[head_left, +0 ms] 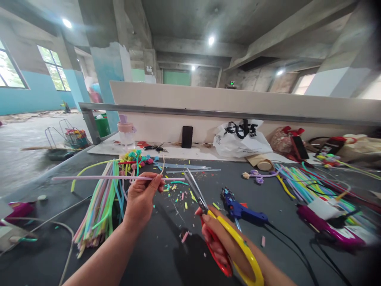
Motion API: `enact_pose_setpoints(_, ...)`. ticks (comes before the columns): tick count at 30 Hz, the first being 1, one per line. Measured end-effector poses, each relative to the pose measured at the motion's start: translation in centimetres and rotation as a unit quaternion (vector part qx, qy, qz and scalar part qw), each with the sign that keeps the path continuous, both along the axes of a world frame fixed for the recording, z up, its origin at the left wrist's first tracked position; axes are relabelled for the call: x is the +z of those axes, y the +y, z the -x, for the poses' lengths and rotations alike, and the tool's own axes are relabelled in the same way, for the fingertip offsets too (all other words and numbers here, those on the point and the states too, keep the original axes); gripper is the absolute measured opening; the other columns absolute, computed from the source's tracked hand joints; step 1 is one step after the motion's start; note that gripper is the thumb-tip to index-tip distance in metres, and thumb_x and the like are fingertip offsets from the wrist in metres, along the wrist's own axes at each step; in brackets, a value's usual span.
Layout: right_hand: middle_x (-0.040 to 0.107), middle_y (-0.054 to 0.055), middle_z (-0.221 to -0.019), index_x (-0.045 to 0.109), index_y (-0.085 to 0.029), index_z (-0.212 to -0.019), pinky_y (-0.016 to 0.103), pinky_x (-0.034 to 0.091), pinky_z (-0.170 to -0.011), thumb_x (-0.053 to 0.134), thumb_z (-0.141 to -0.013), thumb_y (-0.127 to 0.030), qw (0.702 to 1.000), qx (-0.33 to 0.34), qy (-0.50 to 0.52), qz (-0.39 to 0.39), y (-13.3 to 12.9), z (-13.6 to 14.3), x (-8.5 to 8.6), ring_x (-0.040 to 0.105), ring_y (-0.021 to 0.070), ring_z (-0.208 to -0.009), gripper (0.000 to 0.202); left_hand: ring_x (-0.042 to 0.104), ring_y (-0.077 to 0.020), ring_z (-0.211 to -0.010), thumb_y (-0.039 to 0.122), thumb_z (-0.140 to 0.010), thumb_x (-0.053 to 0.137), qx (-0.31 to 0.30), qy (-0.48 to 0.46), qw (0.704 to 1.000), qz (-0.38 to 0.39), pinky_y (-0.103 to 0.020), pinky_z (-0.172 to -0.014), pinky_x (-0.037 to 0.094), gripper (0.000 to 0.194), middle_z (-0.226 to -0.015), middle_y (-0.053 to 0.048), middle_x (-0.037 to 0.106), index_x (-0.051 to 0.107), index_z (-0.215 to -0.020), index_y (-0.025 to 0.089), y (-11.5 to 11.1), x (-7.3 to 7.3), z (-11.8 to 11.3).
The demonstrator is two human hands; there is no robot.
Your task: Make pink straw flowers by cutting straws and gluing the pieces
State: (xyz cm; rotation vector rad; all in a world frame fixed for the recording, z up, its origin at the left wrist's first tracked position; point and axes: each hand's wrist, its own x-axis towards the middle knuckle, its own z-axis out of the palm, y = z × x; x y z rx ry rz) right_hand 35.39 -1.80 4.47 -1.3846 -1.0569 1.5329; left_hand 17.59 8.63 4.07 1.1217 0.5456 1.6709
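My left hand (pixel 141 198) pinches a long, thin pink straw-like stick (pixel 98 178) between thumb and fingers. The stick lies level and pokes out on both sides. A thin cream strand (pixel 163 164) rises from the same fingertips; I cannot tell whether it joins the stick. In my right hand (pixel 216 234) are scissors (pixel 247 248) with one red and one yellow handle. Their blades point up and left, the tips close to the stick's right end. A bundle of pastel sticks (pixel 99 210) lies left of my left hand. Small cut pieces (pixel 182 195) are scattered between the hands.
A blue glue gun (pixel 245 210) with a black cord lies right of the scissors. Further right are more sticks (pixel 297 182) and a purple device (pixel 330 226). A phone (pixel 187 137), a bottle (pixel 126 133) and a white bag (pixel 241 139) stand along the back.
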Motion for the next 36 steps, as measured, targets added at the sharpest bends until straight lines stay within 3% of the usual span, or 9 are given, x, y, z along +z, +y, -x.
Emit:
enact_pose_setpoints(3,0.043,-0.009,-0.054,0.04,-0.025,-0.11,0.014,0.031,-0.031,0.046,-0.079,-0.056,0.999,0.013,-0.012,-0.048,-0.7,-0.1,0.6,0.032,0.004,-0.033,0.045,0.057,-0.0072,-0.055,0.017,-0.072,0.066,-0.005,-0.011,1.0,0.012,-0.019,-0.055,0.043,0.008,-0.064,0.002,0.065,0.06,-0.077,0.016,0.0,0.0,-0.2)
enact_pose_setpoints(8,0.044,-0.008,-0.057,0.041,-0.024,-0.108,0.014,0.031,-0.032,0.04,-0.084,-0.054,0.996,0.021,-0.045,-0.079,-1.4,0.1,0.8,0.032,0.0032,-0.034,0.039,0.059,-0.0091,-0.056,0.019,-0.071,0.067,-0.045,-0.012,0.999,0.025,-0.022,-0.058,0.046,0.009,-0.066,0.001,0.066,0.06,-0.077,0.016,-0.6,-0.2,-0.9)
enact_pose_setpoints(15,0.045,-0.008,-0.061,0.04,-0.023,-0.109,0.013,0.03,-0.03,0.04,-0.083,-0.055,0.992,0.025,-0.085,-0.087,-1.0,0.2,0.6,0.034,0.0025,-0.034,0.041,0.059,-0.0085,-0.06,0.019,-0.073,0.064,-0.067,0.048,0.996,0.026,-0.021,-0.061,0.047,0.005,-0.068,0.001,0.067,0.062,-0.077,0.016,-1.1,-0.9,-1.6)
enact_pose_setpoints(20,0.043,-0.008,-0.059,0.041,-0.023,-0.109,0.014,0.029,-0.03,0.039,-0.081,-0.061,0.989,0.039,-0.104,-0.094,-0.6,0.1,0.2,0.033,0.0024,-0.032,0.047,0.06,-0.009,-0.059,0.02,-0.072,0.066,-0.068,0.04,0.996,0.034,-0.021,-0.059,0.048,0.008,-0.068,0.0,0.067,0.063,-0.077,0.016,-1.1,-1.0,-1.6)
enact_pose_setpoints(36,0.041,-0.009,-0.058,0.041,-0.023,-0.105,0.014,0.027,-0.031,0.042,-0.081,-0.058,0.991,0.026,-0.096,-0.084,-0.5,0.4,0.1,0.032,0.0029,-0.034,0.043,0.061,-0.0099,-0.058,0.019,-0.07,0.067,-0.064,0.05,0.996,0.023,-0.022,-0.059,0.048,0.006,-0.068,0.001,0.067,0.064,-0.075,0.017,-1.2,-1.0,-1.8)
